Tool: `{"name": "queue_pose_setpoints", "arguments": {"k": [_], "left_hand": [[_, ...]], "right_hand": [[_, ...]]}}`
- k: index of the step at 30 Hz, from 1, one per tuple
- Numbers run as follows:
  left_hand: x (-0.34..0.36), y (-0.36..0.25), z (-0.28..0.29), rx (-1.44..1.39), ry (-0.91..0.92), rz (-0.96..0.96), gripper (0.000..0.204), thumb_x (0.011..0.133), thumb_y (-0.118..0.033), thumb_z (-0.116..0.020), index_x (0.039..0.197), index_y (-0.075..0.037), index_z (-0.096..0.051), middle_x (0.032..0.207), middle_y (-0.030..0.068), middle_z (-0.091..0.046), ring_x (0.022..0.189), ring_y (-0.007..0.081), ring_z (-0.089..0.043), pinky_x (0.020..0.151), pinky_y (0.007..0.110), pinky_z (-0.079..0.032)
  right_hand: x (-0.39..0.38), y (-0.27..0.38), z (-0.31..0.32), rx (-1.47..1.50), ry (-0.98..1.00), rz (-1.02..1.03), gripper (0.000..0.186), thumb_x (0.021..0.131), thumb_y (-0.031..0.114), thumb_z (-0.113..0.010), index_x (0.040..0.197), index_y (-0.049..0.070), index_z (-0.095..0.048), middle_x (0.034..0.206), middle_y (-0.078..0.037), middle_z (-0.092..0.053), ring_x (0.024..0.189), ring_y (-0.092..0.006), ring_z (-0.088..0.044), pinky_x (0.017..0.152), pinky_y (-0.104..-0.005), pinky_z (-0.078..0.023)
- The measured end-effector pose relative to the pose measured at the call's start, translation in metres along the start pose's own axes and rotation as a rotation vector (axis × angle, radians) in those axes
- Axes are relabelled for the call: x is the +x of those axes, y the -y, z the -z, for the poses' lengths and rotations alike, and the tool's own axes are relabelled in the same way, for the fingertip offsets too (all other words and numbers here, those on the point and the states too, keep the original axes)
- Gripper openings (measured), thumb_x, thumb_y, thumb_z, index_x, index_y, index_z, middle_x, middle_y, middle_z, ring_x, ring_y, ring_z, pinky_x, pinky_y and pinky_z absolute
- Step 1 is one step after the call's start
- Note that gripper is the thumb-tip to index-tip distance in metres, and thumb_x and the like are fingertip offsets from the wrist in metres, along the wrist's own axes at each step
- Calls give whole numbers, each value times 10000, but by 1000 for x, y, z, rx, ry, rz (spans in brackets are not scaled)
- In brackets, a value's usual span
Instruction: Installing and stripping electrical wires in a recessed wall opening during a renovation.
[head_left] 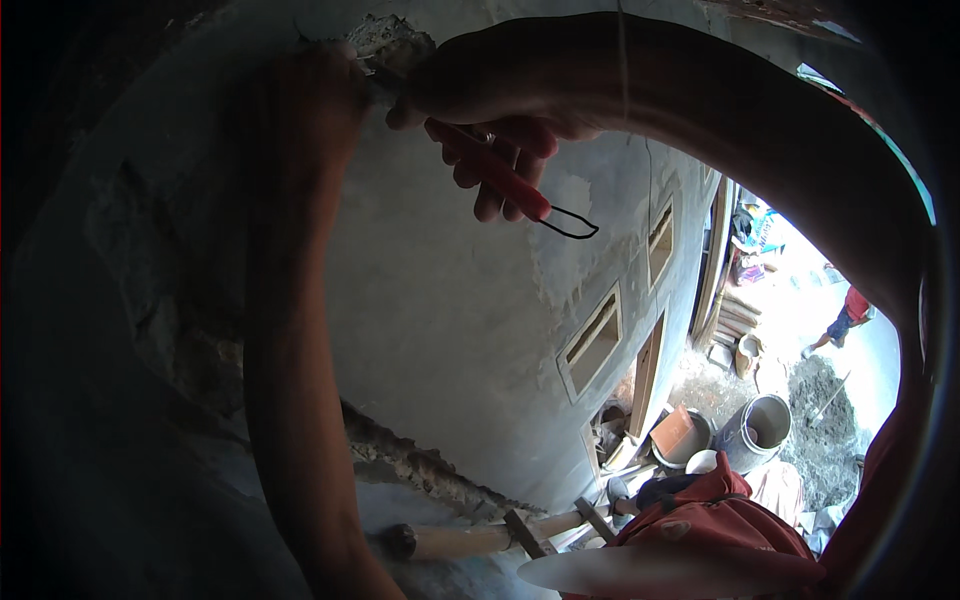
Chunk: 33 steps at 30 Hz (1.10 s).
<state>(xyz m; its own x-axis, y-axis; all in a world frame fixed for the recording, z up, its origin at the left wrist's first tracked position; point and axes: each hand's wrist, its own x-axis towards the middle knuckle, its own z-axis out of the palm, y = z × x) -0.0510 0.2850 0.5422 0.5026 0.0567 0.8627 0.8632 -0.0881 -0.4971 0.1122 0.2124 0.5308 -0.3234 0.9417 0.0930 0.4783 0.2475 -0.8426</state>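
My right hand (500, 150) reaches across from the right, fingers closed round a slim red-handled tool (490, 170). A thin black loop (572, 224) hangs from the handle's lower end. The tool's working end points up left toward a rough, broken patch of mortar (390, 40) at the top of the grey wall (450, 300); the tip is hidden in shadow. Raised beside that patch, my left hand (310, 90) looks closed, its fingers dark against the wall. Whatever it grips, if anything, cannot be made out.
A wooden pole (460, 540) with crosspieces lies below me. A rough groove (430, 470) runs along the wall. Window openings (592, 340) are further right. Far below are a large drum (755, 430), a tub with an orange block, a mortar heap (825, 420) and another person (850, 315).
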Motion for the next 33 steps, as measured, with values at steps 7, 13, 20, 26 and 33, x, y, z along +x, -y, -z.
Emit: {"name": "queue_pose_setpoints", "arguments": {"k": [7,13,20,26,33], "left_hand": [[4,-5,16,10,146,94,193,834,-210,-540,754,-81,-659,699,155,-641,639,325,-652,562,424,-512],[6,-2,13,13,172,89,173,787,-230,-549,730,-85,-624,694,147,-629,660,353,-628,568,430,-482],[6,-6,15,14,101,69,155,803,-205,-564,730,-106,-659,694,138,-643,630,334,-640,554,424,-503],[7,-5,13,90,121,92,170,836,-225,-547,809,-147,-696,723,130,-657,658,333,-645,570,431,-513],[6,-3,7,122,174,70,189,861,-230,-529,845,-143,-696,739,130,-659,673,338,-644,588,434,-515]], "right_hand": [[3,-1,-27,250,-64,102,382,954,325,-450,995,-53,-413,875,-165,-493,661,-312,-652,568,-443,-590],[19,-18,-30,541,114,118,396,937,317,-465,1045,-53,-379,921,-154,-470,672,-330,-631,561,-463,-584],[4,-13,-38,539,-52,156,377,932,294,-469,1025,-61,-383,842,-156,-484,616,-314,-618,521,-447,-569],[23,-25,-41,686,60,93,309,930,288,-466,935,-18,-428,672,-90,-484,496,-222,-556,447,-393,-520],[30,-29,-40,745,40,54,313,917,301,-474,882,-8,-445,644,-81,-478,455,-198,-515,409,-383,-476]]}}
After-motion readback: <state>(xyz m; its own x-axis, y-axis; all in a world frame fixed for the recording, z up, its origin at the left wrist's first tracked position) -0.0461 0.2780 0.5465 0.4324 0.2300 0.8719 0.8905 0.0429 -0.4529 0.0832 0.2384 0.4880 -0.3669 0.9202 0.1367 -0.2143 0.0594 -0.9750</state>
